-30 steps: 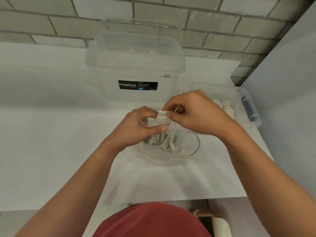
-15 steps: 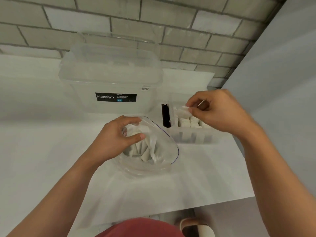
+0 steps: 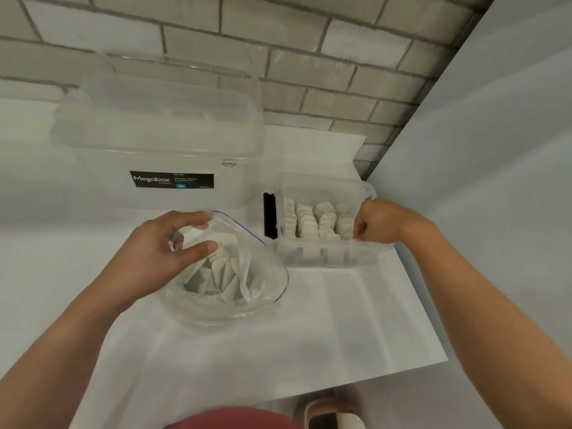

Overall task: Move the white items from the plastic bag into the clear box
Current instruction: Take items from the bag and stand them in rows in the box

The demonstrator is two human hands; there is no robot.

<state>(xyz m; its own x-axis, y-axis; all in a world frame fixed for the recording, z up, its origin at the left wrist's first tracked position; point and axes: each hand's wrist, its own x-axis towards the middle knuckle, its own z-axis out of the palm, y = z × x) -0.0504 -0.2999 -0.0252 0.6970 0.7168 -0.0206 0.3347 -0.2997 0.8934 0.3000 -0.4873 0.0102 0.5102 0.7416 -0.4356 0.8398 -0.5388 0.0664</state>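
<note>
A clear plastic bag with a blue zip line lies open on the white table, with several white folded items inside. My left hand grips the bag's left rim between thumb and fingers and holds the mouth open. To the right stands the small clear box, with rows of white items packed in it. My right hand is over the box's right end, fingers curled down, pinching a white item that the fingers mostly hide.
A large clear lidded tub labelled Megabox stands behind the bag against the brick wall. A grey wall closes the right side next to the small box. The table's front edge runs close to my body.
My right hand carried a white item from the bag rightward and down into the box's right end. My left hand stayed on the bag's rim. The view shifted right.
</note>
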